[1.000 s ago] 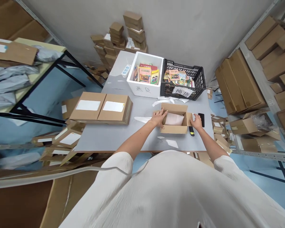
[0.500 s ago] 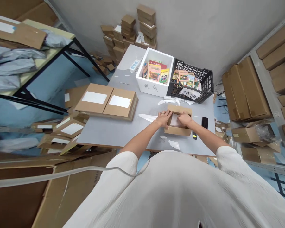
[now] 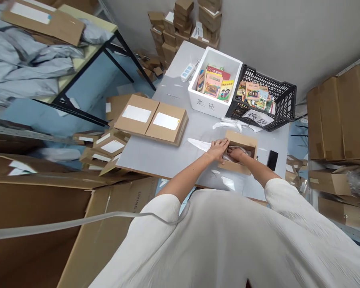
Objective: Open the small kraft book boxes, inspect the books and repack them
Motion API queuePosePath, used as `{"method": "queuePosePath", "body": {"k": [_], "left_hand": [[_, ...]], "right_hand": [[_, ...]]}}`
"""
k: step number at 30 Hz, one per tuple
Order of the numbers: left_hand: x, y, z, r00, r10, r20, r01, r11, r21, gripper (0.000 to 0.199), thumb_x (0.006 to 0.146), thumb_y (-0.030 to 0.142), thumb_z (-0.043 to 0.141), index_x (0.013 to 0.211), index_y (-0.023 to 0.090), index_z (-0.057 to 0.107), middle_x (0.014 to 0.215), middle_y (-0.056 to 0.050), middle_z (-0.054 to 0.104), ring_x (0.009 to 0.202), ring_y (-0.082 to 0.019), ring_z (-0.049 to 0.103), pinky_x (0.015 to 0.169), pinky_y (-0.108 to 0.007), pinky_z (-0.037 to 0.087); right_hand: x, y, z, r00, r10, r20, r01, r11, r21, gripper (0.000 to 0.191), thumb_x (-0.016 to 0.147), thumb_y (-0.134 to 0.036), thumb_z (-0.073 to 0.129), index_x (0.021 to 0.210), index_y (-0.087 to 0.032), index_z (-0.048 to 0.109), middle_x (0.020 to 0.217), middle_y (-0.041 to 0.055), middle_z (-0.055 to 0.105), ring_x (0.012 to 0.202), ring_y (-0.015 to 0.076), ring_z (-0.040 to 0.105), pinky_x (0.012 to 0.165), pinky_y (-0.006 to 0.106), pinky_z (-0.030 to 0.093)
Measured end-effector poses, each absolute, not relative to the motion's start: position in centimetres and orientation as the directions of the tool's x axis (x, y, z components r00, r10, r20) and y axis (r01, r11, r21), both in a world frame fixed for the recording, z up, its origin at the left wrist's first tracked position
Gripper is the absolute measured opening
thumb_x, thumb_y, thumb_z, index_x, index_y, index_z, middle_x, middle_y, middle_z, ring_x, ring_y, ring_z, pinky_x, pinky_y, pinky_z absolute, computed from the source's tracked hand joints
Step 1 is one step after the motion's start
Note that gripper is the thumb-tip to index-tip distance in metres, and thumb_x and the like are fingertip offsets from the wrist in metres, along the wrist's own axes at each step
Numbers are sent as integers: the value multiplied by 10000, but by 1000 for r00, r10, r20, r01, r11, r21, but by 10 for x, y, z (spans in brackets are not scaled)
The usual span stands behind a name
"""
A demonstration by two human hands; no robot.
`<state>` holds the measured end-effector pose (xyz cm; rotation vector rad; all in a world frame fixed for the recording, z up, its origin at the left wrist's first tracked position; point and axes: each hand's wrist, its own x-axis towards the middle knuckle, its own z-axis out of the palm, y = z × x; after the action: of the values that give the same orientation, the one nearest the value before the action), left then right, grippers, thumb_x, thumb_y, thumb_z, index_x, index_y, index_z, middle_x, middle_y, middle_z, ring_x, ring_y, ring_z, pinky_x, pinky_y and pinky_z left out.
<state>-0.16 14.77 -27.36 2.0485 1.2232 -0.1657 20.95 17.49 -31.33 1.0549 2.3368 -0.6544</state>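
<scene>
A small open cardboard box point(image 3: 240, 138) lies on the grey table point(image 3: 165, 160), its flaps spread. My left hand point(image 3: 218, 150) rests on the box's left edge, its fingers partly over the rim; whether it grips the cardboard is unclear. Inside the box, my right hand point(image 3: 236, 153) reaches down at a wrapped, pale item point(image 3: 245, 150), and its fingertips are hidden. Just right of the box lies a black phone point(image 3: 272, 160). Behind it stand a white foam box point(image 3: 210, 105) of booklets and a black crate point(image 3: 280, 105), also holding booklets.
Two closed cartons with white labels point(image 3: 151, 120) sit on the table's left part. Torn paper point(image 3: 199, 144) and a power strip point(image 3: 187, 72) lie on the tabletop. A white cable point(image 3: 78, 222) crosses the lower left. Shelved cartons point(image 3: 339, 116) stand right.
The view has shifted, so the table and boxes appear farther right. My right hand has moved deeper towards the left inside the box, and the pale item now shows to its right.
</scene>
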Motion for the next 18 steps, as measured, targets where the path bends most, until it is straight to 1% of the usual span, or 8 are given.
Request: {"method": "queuePosePath", "body": {"k": [2,3,4,7,10,12,15,18], "left_hand": [[-2,147,-274,535,713,-454,810,-279,517,1639,630,723,996,1872,258,33,1949,-191,38,1683,-558,247,1317,-643,288],[-2,147,-274,532,713,-457,812,-277,513,1637,635,721,996,1872,255,31,1949,-190,39,1679,-559,252,1315,-643,290],[-2,147,-274,529,712,-461,815,-275,510,1638,637,722,997,1872,254,29,1949,-189,39,1676,-560,255,1314,-644,292],[-2,147,-275,527,712,-464,817,-273,509,1632,652,724,990,1873,263,10,1951,-182,40,1671,-561,258,1313,-653,285],[-2,147,-275,530,716,-455,814,-278,510,1612,681,719,975,1874,262,-8,1952,-174,42,1669,-554,261,1314,-654,277],[-2,147,-274,527,715,-459,817,-278,505,1622,674,728,981,1874,254,-3,1952,-177,37,1666,-551,268,1314,-647,280],[-2,148,-272,524,713,-466,822,-279,497,1640,658,742,991,1874,242,11,1950,-189,40,1663,-550,279,1313,-634,288],[-2,149,-270,531,709,-465,821,-294,490,1622,687,724,976,1873,250,-23,1950,-188,39,1675,-537,274,1315,-626,284]], "right_hand": [[214,179,-315,-584,449,-677,763,589,-268,465,840,-143,672,1286,-229,771,1492,127,754,1415,252,646,1254,436,475],[216,180,-315,-580,425,-695,763,584,-279,482,856,-138,655,1317,-233,759,1542,128,726,1436,259,631,1271,460,461],[217,181,-316,-573,435,-695,773,569,-280,485,866,-135,642,1327,-239,754,1561,125,713,1440,262,625,1280,474,452],[217,180,-318,-557,459,-692,788,555,-266,456,871,-135,626,1295,-244,756,1520,114,729,1442,255,608,1291,478,433],[214,177,-318,-555,428,-713,756,617,-218,417,874,-125,624,1258,-218,757,1487,126,745,1446,264,598,1300,489,406],[213,176,-317,-560,411,-720,730,655,-194,396,881,-115,636,1248,-204,755,1482,137,752,1445,275,603,1303,497,397],[214,175,-314,-594,424,-684,719,662,-213,340,925,-117,647,1231,-210,765,1426,142,786,1416,278,632,1297,481,405],[215,175,-313,-634,443,-634,691,692,-208,312,970,-135,640,1241,-191,786,1368,174,806,1376,301,666,1265,467,441]]}}
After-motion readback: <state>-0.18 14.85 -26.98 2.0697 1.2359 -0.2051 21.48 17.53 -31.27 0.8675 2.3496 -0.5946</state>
